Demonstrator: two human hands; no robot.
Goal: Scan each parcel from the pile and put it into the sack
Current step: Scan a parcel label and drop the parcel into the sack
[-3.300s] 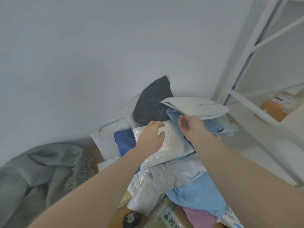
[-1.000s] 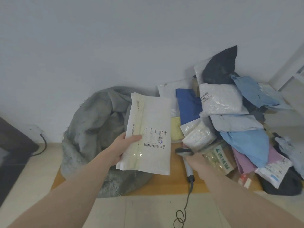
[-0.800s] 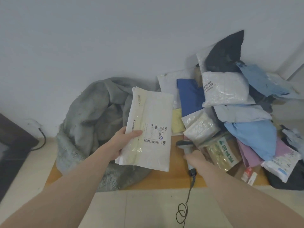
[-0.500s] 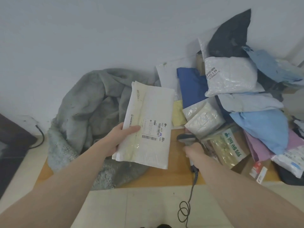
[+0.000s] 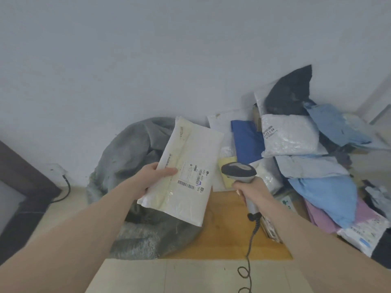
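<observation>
My left hand [image 5: 151, 178] holds a flat white parcel [image 5: 190, 161] by its left edge, label and barcode facing me, above the grey sack [image 5: 131, 153]. To its right, my right hand [image 5: 252, 190] grips a grey barcode scanner [image 5: 239, 172] lifted off the board, its head level with the parcel's label. The sack slumps open against the wall. The parcel pile [image 5: 300, 153] of white, blue, black and purple bags rises at the right.
A wooden board [image 5: 224, 233] lies on the tiled floor under the sack and pile. The scanner's coiled cable [image 5: 248, 263] hangs down to the floor. A dark furniture edge [image 5: 19, 187] and a wall socket with a black cord [image 5: 63, 182] are at the left.
My right hand has picked the scanner up from the board and raised it beside the parcel. The left hand keeps the parcel in front of the sack.
</observation>
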